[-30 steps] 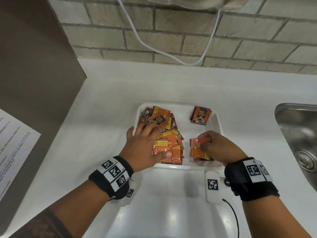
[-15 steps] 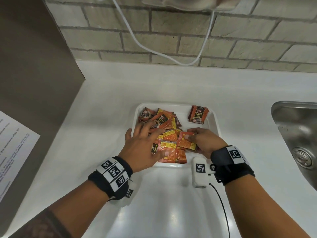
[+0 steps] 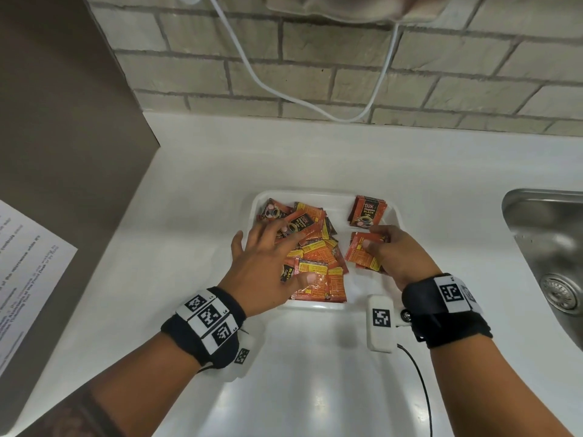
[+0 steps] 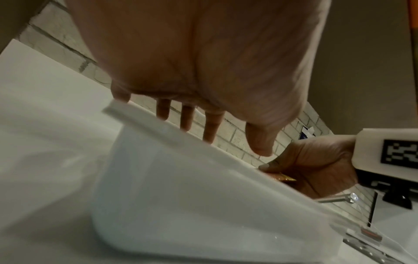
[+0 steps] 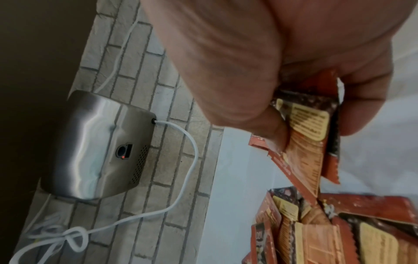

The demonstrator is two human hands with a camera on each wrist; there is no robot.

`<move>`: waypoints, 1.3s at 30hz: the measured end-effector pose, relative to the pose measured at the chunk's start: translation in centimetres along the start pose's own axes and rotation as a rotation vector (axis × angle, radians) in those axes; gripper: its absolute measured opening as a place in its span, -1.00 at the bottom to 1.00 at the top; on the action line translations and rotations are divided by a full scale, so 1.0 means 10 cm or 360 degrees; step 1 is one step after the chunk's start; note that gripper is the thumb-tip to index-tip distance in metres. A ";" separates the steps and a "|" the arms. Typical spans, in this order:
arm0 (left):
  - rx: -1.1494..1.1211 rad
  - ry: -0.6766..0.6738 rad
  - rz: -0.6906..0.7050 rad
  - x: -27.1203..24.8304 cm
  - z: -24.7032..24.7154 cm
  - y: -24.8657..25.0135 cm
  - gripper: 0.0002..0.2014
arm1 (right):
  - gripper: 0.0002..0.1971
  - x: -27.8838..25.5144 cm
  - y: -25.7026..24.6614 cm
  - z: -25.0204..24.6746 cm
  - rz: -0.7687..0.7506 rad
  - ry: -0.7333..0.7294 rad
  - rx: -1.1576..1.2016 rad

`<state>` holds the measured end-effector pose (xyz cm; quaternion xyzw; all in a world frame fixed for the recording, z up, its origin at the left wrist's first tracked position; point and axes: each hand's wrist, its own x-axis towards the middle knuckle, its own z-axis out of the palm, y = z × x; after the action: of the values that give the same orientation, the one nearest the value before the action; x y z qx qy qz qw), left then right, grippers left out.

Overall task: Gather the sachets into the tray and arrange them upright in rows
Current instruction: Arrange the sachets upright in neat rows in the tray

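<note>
A white tray [image 3: 394, 212] sits on the white counter. Its left half holds a loose heap of several orange and red sachets [image 3: 318, 257]. My left hand [image 3: 268, 263] lies flat on that heap with fingers spread, its thumb on a sachet near the front. A small upright stack of sachets [image 3: 367, 211] leans in the tray's far right corner. My right hand [image 3: 391, 250] pinches a few held sachets [image 3: 362, 253] between thumb and fingers over the tray's right side; the right wrist view shows these held sachets [image 5: 309, 128] fanned out above the heap [image 5: 316, 232].
A steel sink [image 3: 549, 247] lies to the right of the tray. A brick wall runs behind, with a metal hand dryer [image 5: 99, 144] and a looping white cable [image 3: 315, 105]. A printed sheet [image 3: 25, 272] lies on the surface at the left.
My right hand reached left to the heap half a second ago, picked up a sachet and has drawn back to the tray's right side holding it with others. The left hand stayed on the heap.
</note>
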<state>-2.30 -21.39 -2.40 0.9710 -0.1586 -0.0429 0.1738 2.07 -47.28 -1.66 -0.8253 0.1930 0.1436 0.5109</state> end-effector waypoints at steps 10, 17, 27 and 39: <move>-0.1444 -0.0168 -0.0202 0.53 -0.56 0.43 -0.34 | -0.72 -0.18 -0.51 0.09 -0.0348 -0.0229 0.0731; -0.2616 -0.0486 -0.0320 0.59 -0.54 0.56 -0.53 | -0.71 -0.31 -0.65 0.25 -0.0562 -0.0069 0.0432; -0.2581 -0.0393 -0.0327 0.61 -0.63 0.37 -0.60 | -0.74 -0.20 -0.48 0.00 -0.0428 0.0083 0.0010; -0.2521 -0.0226 -0.0426 0.64 -0.56 0.24 -0.65 | -0.54 -0.33 -0.30 0.28 0.0088 -0.0487 -0.0773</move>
<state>3.83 -23.80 3.55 0.5652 0.0258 -0.2247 0.7934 0.42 -42.97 0.92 -0.8866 0.0962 0.3223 0.3174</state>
